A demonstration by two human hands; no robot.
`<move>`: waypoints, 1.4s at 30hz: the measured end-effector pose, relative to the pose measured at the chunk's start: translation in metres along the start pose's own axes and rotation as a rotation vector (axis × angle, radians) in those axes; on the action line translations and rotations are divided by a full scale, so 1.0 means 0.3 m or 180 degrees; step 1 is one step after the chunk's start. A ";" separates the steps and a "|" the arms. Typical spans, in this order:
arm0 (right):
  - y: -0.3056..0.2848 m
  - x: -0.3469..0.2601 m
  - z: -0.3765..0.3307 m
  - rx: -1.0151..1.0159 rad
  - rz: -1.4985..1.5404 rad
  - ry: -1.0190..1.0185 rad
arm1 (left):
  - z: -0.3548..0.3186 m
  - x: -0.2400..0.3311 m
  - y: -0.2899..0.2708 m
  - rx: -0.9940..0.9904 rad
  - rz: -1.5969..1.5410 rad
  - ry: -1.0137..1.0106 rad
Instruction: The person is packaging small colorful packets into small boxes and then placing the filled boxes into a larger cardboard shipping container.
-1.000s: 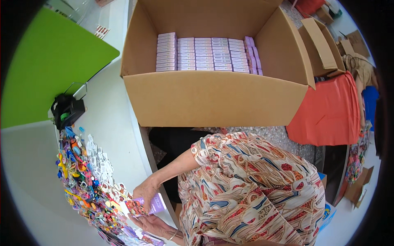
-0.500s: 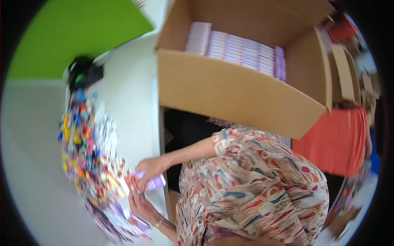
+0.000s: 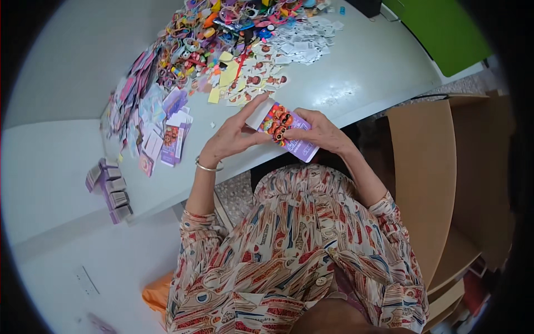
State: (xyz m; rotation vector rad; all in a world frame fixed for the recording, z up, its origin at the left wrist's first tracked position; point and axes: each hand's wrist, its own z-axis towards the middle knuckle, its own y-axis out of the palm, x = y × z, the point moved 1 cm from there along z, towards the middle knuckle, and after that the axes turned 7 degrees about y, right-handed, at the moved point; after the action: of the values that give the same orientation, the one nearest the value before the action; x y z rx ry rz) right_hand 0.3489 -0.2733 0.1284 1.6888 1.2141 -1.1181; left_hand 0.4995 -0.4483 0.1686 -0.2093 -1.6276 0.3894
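Observation:
Between my two hands is a small purple carton point(image 3: 303, 149) with red cartoon faces on its front, tilted above the table's near edge. My left hand point(image 3: 236, 135), with a bracelet at the wrist, grips its upper left end, thumb in front, beside a white flap point(image 3: 260, 115). My right hand point(image 3: 322, 132) holds the right side, thumb lying across the front. Past the carton on the table lie red-figured stickers point(image 3: 255, 80) and yellow slips point(image 3: 228, 74). More purple cartons point(image 3: 171, 139) lie left of my left hand. The carton's inside is hidden.
A heap of colourful small trinkets point(image 3: 208, 33) covers the far left of the white table point(image 3: 356, 92), beside folded white leaflets point(image 3: 306, 42). Purple packets point(image 3: 139, 78) and a group of grey-topped purple boxes point(image 3: 114, 189) sit further left. A large cardboard box point(image 3: 425, 178) stands right.
The view has swung round, so the large cardboard box now appears at the right and its stacked contents are out of sight. Both hands still hold the carton, now with its white flap showing.

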 end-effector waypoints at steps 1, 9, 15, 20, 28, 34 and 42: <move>0.005 0.007 0.009 -0.0014 -0.0033 0.0027 | -0.001 0.027 -0.007 -0.0092 0.0111 0.0052; 0.029 0.041 0.019 0.0006 -0.0016 0.0088 | -0.038 -0.024 0.013 -0.0127 0.0037 -0.0056; 0.049 0.015 0.006 0.0260 -0.0031 0.0123 | -0.029 -0.043 0.062 0.0240 0.0862 0.0493; 0.045 0.024 0.013 0.0402 0.0057 0.0211 | -0.024 0.036 0.147 0.1009 0.1433 0.1107; 0.040 0.022 -0.012 0.0209 -0.0050 0.0229 | -0.007 -0.005 0.059 0.1300 -0.1712 -0.0606; 0.033 0.043 -0.014 0.0028 -0.0032 0.0157 | -0.030 -0.009 0.073 0.1333 -0.1700 -0.0805; 0.051 0.034 -0.022 0.0016 0.0002 0.0183 | -0.039 -0.030 0.122 0.1712 -0.0611 -0.0234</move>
State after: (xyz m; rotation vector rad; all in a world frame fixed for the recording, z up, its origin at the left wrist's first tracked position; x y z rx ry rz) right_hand 0.3668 -0.2681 0.1222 1.7356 1.2474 -1.0795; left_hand 0.5086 -0.4164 0.1472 0.3676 -1.5392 0.6739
